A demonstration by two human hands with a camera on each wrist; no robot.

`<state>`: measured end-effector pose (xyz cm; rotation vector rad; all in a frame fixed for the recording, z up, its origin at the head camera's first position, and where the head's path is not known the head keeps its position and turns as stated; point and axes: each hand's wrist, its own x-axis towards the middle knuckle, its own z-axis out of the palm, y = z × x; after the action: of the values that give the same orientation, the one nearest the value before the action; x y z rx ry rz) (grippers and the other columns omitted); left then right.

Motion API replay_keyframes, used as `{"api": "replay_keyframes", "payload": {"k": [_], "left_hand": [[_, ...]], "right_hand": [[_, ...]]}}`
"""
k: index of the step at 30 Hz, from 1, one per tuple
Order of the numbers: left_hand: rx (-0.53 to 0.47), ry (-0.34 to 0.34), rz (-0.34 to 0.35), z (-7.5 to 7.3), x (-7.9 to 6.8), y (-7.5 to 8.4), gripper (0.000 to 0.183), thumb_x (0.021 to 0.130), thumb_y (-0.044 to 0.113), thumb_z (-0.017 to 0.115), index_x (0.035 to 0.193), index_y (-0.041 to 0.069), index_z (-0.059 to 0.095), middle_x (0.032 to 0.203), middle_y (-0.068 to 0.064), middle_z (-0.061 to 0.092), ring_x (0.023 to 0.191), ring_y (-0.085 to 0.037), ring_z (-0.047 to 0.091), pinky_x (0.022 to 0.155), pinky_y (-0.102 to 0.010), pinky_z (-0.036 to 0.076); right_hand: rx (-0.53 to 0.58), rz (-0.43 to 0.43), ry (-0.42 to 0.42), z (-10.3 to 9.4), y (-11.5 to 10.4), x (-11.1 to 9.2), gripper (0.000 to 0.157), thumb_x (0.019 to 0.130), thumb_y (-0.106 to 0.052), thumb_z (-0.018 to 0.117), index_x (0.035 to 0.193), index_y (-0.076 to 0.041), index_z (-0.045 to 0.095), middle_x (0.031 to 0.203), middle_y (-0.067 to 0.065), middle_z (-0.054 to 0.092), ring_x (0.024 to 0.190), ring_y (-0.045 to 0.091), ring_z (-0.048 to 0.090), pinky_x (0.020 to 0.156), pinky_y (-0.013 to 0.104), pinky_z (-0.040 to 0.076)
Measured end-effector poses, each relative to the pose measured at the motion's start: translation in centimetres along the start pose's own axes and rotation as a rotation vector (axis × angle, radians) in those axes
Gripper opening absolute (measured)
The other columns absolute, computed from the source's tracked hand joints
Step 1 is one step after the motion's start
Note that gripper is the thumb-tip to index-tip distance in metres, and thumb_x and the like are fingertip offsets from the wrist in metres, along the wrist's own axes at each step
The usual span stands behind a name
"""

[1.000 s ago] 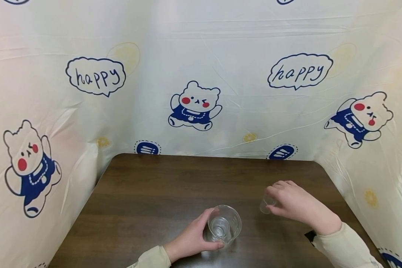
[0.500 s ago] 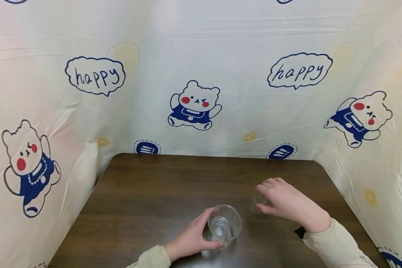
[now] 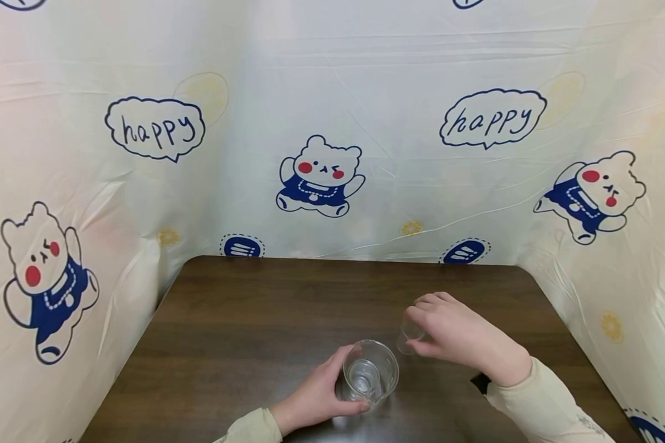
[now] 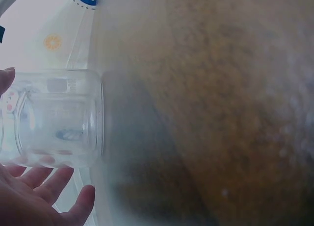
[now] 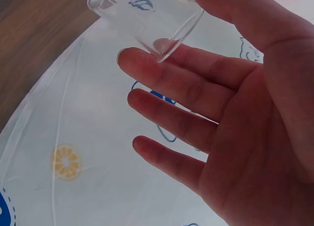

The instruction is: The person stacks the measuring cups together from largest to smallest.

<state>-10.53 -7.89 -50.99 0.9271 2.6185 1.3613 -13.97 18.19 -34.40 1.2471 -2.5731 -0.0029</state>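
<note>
Near the front of the table, my left hand (image 3: 321, 394) grips a clear glass beaker (image 3: 390, 369), thumb on the near side and fingers around the far side. Inside it stands a smaller clear glass (image 3: 364, 378), and the left wrist view shows the inner glass (image 4: 54, 123) within the outer wall. To the right, my right hand (image 3: 462, 335) pinches a small clear glass (image 3: 407, 342) near its rim, a short way from the beaker. Thumb and upper fingers hold the small glass (image 5: 147, 20) in the right wrist view, with the other fingers extended.
The dark brown wooden tabletop (image 3: 244, 332) has rounded far corners. A pale curtain (image 3: 393, 172) printed with bears and "happy" bubbles encloses it at the back and both sides. A black patch (image 3: 480, 383) shows by the right sleeve.
My right hand has moved left with the small glass, bringing it closer to the beaker. My left hand and the beaker have stayed in place.
</note>
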Motion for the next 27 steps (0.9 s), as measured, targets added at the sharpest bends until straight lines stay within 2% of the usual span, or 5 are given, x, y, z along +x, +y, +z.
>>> {"api": "replay_keyframes", "payload": {"k": [9, 18, 27], "left_hand": [[0.015, 0.009, 0.025, 0.2, 0.1, -0.3, 0.086, 0.071, 0.058, 0.072, 0.140, 0.026, 0.031, 0.135, 0.006, 0.048, 0.119, -0.012, 0.049, 0.096, -0.033, 0.042], [0.013, 0.003, 0.005, 0.1, 0.1, -0.2, 0.086, 0.070, 0.059, 0.072, 0.140, 0.027, 0.032, 0.134, 0.006, 0.048, 0.118, -0.010, 0.049, 0.097, -0.033, 0.042], [0.005, -0.003, 0.011, 0.1, 0.1, -0.1, 0.087, 0.071, 0.058, 0.072, 0.140, 0.023, 0.032, 0.134, 0.003, 0.049, 0.116, -0.011, 0.050, 0.095, -0.034, 0.043]], "right_hand": [[-0.016, -0.035, 0.016, -0.2, -0.8, 0.9, 0.024, 0.074, -0.035, 0.072, 0.084, -0.017, 0.061, 0.080, -0.007, 0.061, 0.089, 0.018, 0.058, 0.086, 0.038, 0.044], [-0.003, -0.049, 0.010, 0.1, -1.4, 1.4, 0.023, 0.075, -0.037, 0.072, 0.083, -0.019, 0.060, 0.081, -0.009, 0.062, 0.092, 0.018, 0.058, 0.087, 0.038, 0.043], [0.001, -0.071, -0.007, 0.7, -2.1, 1.7, 0.026, 0.075, -0.038, 0.071, 0.084, -0.015, 0.061, 0.081, -0.007, 0.062, 0.090, 0.017, 0.058, 0.086, 0.037, 0.044]]}}
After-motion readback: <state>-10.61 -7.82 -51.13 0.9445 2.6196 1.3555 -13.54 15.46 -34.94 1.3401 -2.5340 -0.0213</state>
